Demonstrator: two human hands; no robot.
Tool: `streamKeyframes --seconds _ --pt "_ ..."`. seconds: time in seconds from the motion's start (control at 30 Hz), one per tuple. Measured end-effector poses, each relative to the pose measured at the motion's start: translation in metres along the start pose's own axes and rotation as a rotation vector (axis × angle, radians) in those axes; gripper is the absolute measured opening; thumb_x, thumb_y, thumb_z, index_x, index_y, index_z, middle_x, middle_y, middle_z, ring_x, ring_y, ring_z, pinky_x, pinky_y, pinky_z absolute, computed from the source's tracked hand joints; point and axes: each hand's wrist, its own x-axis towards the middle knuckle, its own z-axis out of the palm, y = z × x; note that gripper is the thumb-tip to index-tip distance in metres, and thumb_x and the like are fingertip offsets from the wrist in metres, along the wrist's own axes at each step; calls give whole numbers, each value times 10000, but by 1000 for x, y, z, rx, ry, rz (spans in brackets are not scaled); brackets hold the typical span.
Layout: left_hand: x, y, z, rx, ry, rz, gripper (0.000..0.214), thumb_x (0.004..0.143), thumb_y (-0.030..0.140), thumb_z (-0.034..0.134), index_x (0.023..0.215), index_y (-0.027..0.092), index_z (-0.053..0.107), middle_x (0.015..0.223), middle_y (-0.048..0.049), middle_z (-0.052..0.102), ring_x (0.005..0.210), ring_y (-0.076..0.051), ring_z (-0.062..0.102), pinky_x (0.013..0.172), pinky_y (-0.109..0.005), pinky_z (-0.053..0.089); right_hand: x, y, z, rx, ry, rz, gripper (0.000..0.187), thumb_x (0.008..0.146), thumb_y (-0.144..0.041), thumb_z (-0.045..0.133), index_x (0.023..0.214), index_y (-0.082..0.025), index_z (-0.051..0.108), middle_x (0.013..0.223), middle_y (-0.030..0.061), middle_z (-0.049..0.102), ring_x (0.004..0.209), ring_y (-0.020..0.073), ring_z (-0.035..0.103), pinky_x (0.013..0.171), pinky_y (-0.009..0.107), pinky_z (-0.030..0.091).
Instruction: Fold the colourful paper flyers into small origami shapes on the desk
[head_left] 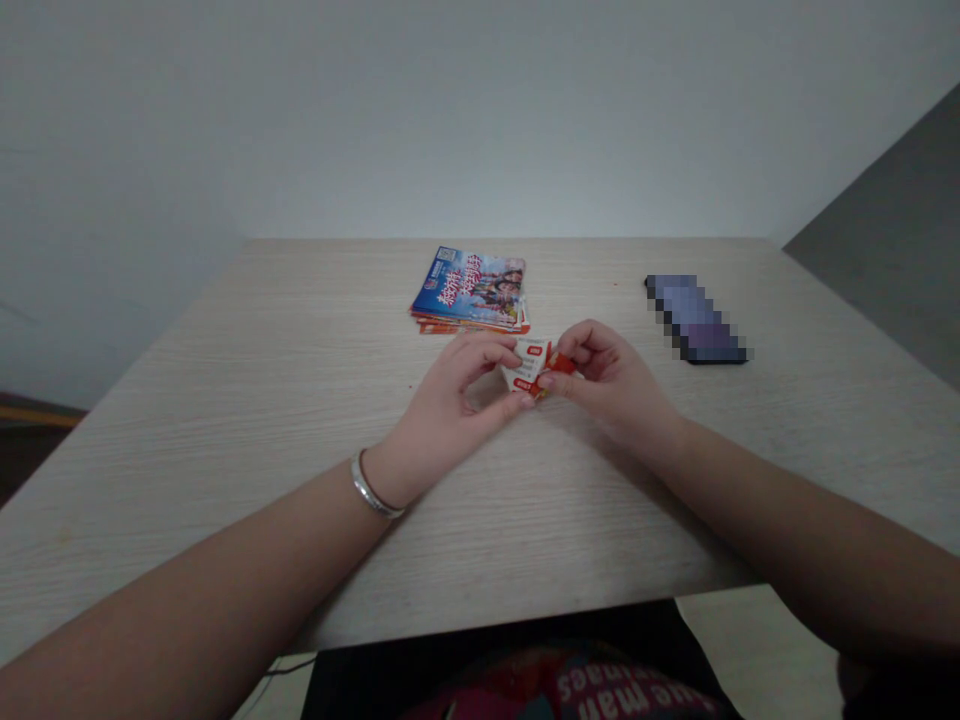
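Left hand (463,385), right hand (615,380) both pinching folded red-white paper (529,364); leaflet stack (472,290) lying on table (480,540).

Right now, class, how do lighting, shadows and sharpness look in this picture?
Head view: dim light overall; head view: a soft shadow on the table beneath the right hand; head view: coarse pixels over the phone, and blurry small print on the paper.

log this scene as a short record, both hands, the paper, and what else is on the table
left hand: pinches red-and-white paper
right hand: pinches the paper's red part
left wrist: silver-coloured bracelet
beyond hands: printed leaflets, stacked, blue one on top
far right: dark-edged flat object, pixelated
surface: pale wood-grain table
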Motion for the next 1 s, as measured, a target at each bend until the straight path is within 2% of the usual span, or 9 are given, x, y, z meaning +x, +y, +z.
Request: streamKeyframes --seconds 0.13,0.23,0.37,0.47,0.53,0.63,0.73,0.8,1.0 --pt "0 2 4 -105 8 -12 316 799 291 765 1048 225 582 1251 -90 559 1244 -239 530 1054 -463 487 -2 -1 1 -76 21 -76 292 704 -249 777 851 -239 526 781 -42 629 729 120 622 668 272 519" --pt "0 1 5 -176 9 -52 359 851 294 711 1170 246 554 1337 -96 512 1296 -232 497 1015 -415 524 -4 -3 -1 -204 37 -129 169 755 -214 721 849 -228 581 825 -18 650 760 128 616 708 293 520" --pt "0 6 -2 -7 30 -53 436 921 315 611 1340 275 498 1434 -101 477 1341 -244 449 1025 -433 497 -5 -12 -4 -248 19 -98 87 802 -259 688 859 -220 635 795 -14 658 707 125 590 675 293 510" --pt "3 15 -10 125 35 -48 382 914 335 617 1284 250 566 1324 -89 583 1272 -249 502 1090 -481 414 -3 -25 -3 -247 -25 0 120 797 -318 704 834 -216 653 754 -16 667 657 121 593 611 279 510" --pt "9 22 -13 97 9 -104 319 899 343 635 1193 221 623 1221 -80 648 1178 -233 564 1088 -465 405 0 -33 -4 -241 -64 46 148 783 -349 718 817 -215 663 734 -18 675 629 118 600 579 273 510" --pt "22 25 -15 -93 -110 -243 211 877 359 644 977 173 665 1023 -68 704 952 -198 642 923 -394 504 5 -41 -7 -227 -59 81 139 759 -329 739 804 -209 683 710 -15 689 591 116 611 540 264 510" --pt "35 22 -16 -242 -257 -377 210 874 376 620 881 168 646 885 -44 704 799 -173 652 775 -351 531 9 -41 -11 -147 -34 172 122 738 -287 762 793 -204 692 717 2 717 590 130 644 542 273 537" --pt "40 19 -17 -266 -324 -433 196 865 369 617 870 175 648 876 -33 707 791 -167 653 762 -340 527 12 -39 -11 -82 -49 242 129 722 -268 786 768 -207 682 721 11 728 601 145 668 558 289 562" --pt "40 16 -9 -291 -218 -519 169 867 344 599 845 177 622 793 -12 671 714 -146 617 687 -296 504 15 -28 -8 -68 -30 272 185 724 -299 800 762 -209 642 726 14 735 608 153 682 555 291 577"
